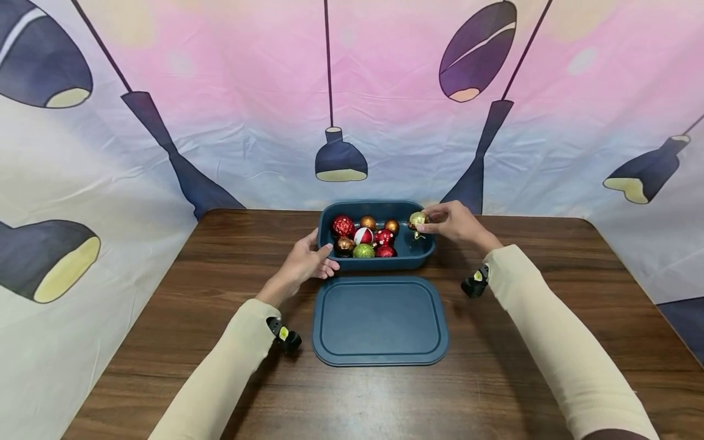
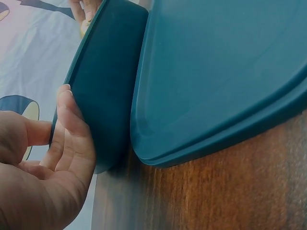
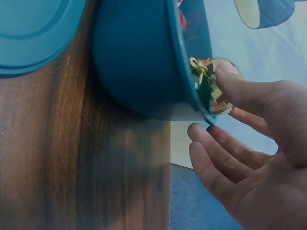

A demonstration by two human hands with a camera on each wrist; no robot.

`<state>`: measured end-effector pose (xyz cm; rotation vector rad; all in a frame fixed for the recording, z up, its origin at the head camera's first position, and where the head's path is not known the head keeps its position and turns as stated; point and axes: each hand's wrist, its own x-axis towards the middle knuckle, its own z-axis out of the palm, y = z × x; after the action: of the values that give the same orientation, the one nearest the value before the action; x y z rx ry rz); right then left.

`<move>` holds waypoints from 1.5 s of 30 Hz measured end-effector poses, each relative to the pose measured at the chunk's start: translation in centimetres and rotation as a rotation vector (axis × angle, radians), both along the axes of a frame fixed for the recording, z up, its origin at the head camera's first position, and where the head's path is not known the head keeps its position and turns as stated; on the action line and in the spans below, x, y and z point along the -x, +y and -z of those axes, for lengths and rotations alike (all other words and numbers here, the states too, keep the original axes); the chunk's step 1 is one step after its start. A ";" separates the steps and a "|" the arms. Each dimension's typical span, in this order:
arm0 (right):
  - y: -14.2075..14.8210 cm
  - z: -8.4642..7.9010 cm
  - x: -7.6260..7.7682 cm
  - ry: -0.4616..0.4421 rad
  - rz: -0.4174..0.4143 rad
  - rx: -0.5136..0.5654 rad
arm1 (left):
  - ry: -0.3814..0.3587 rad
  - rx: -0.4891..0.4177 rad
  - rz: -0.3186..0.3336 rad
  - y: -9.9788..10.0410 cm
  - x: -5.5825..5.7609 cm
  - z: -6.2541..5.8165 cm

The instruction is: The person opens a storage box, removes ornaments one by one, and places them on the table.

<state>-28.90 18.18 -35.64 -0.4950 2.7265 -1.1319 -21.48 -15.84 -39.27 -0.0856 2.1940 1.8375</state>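
Near the far edge of the table (image 1: pixel 209 269), a person's left hand (image 1: pixel 302 263) grips the left end of a blue box (image 1: pixel 379 264) of coloured baubles (image 1: pixel 343 226). The right hand (image 1: pixel 459 223) pinches a gold bauble (image 1: pixel 417 220) at the box's far right corner. A blue lid (image 1: pixel 381 321) lies by the box's near edge.

On the tabletop (image 1: pixel 473 391), the lid (image 1: pixel 381 321) lies just before the box (image 1: pixel 379 264). Baubles (image 1: pixel 363 236) sit in the box's left and middle; the held bauble (image 1: pixel 418 220) is at its right end, between the right hand's (image 1: pixel 458 223) fingers. The left hand (image 1: pixel 304 260) is at its left end.
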 end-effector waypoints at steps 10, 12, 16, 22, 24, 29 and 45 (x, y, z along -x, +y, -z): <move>1.5 -1.0 -0.3 0.024 0.003 0.014 | -0.003 -0.021 0.003 0.1 0.0 0.0; 1.8 -1.1 -0.5 0.019 0.012 0.026 | -0.008 -0.027 0.000 0.1 0.0 -0.1; 2.6 -1.4 -0.6 0.006 0.046 0.043 | -0.019 -0.040 -0.008 0.0 0.0 -0.1; 3.7 -1.5 -0.7 -0.004 0.084 0.029 | -0.021 -0.057 -0.015 0.0 0.1 0.0; 4.0 -1.4 -0.7 -0.012 0.090 0.015 | -0.025 -0.059 -0.013 0.0 0.1 0.0; 4.6 -0.7 -0.8 -0.015 0.102 -0.007 | -0.036 -0.070 -0.016 0.0 0.0 0.1; 5.8 2.6 -1.5 -0.046 0.123 -0.062 | -0.042 -0.093 -0.014 0.0 -0.1 -0.1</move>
<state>-27.39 23.97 -38.23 -0.2931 2.7750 -1.0674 -21.37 -15.81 -39.20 -0.1206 2.0820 1.9241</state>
